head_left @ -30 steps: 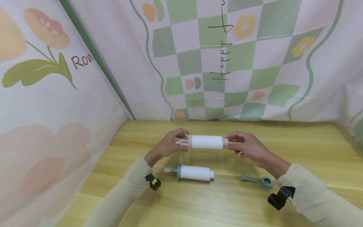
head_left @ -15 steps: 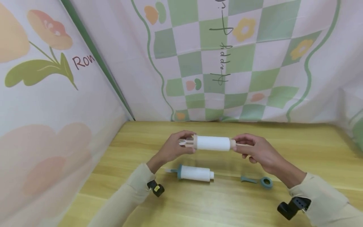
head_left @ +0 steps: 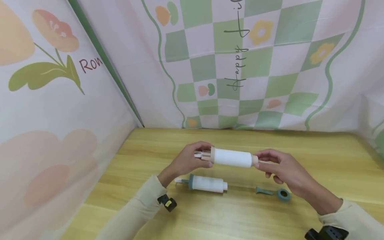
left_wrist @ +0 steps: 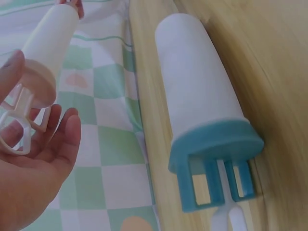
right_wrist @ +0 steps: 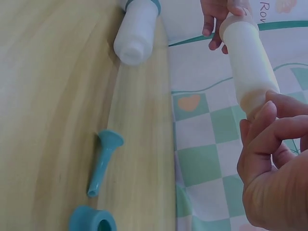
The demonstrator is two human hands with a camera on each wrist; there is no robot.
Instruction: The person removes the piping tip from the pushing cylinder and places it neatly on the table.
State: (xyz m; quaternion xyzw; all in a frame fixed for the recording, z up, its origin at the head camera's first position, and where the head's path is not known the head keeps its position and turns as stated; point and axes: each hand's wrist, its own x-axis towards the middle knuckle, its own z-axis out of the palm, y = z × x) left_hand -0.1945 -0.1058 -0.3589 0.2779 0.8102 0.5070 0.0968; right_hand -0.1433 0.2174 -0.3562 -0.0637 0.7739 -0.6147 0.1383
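A white cylinder with beige ends (head_left: 233,157) is held above the table between both hands, tilted slightly down to the right. The left hand (head_left: 192,160) grips its beige collar, thumb on the near side, around a framed end with a white tip. At the other end, the right hand (head_left: 283,168) pinches the narrow beige neck, where a thin beige stem points back toward the palm. In the right wrist view the cylinder (right_wrist: 250,62) spans from one hand to the other. Below it on the table lies a similar white cylinder (head_left: 207,184) with a teal collar (head_left: 190,182).
On the wooden table (head_left: 234,216), right of the teal-collared cylinder, lie a small teal flared stick (head_left: 264,191) and a teal ring (head_left: 283,194). Printed cloth (head_left: 204,68) hangs along the back, and another cloth (head_left: 105,110) stands at the left edge.
Both hands have moved right and slightly nearer with the beige-ended cylinder, whose right end now sits a little lower. The things on the table have stayed in place.
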